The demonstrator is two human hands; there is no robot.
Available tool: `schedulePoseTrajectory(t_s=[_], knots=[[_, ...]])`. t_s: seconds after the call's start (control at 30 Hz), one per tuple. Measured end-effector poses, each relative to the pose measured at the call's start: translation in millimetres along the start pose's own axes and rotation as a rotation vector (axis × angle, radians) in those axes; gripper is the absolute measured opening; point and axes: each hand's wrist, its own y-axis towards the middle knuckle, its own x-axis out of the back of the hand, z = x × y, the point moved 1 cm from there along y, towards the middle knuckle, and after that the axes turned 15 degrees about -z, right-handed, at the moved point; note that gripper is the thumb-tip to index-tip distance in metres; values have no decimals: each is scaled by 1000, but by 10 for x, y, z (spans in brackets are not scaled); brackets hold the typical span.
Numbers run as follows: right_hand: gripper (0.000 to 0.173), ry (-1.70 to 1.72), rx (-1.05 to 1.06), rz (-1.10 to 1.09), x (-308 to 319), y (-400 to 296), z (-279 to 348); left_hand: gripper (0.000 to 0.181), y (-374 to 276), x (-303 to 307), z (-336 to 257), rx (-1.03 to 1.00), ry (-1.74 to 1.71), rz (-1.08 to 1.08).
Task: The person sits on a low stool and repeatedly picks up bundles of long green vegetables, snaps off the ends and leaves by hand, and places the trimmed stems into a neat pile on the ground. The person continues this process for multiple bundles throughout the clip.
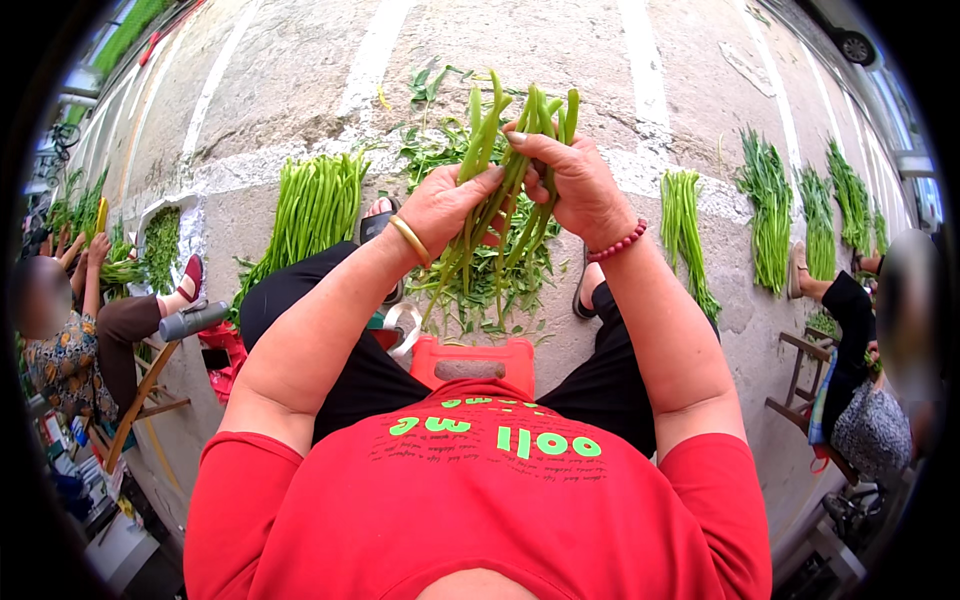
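My left hand (450, 206), with a gold-coloured bangle at the wrist, grips several long green vegetable stems (480, 150) whose thick ends point away from me. Close beside it, my right hand (566, 176), wearing a dark red bead bracelet, holds more of these stems, thumb and fingertips on them. The thin ends hang down between the hands. Beneath, loose green leaves (517, 289) are heaped on the pavement between my feet. A thick bundle of stems (315, 202) lies by my left leg, and a narrower bundle (681, 225) lies right of my right foot.
A red plastic stool (517, 367) shows between my thighs. At the left sits a person (67, 352) near a grey flask (193, 321) and a white sheet bearing chopped greens (161, 244). More leafy bundles (766, 217) lie at the right, where another person (862, 397) sits near a wooden stool (802, 349).
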Motion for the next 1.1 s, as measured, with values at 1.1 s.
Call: schedulePoseTrajectory(t_s=[1.1], knots=[[27,-354,155,128,46,115,62,16,30,-8,-135,-39,66,92]])
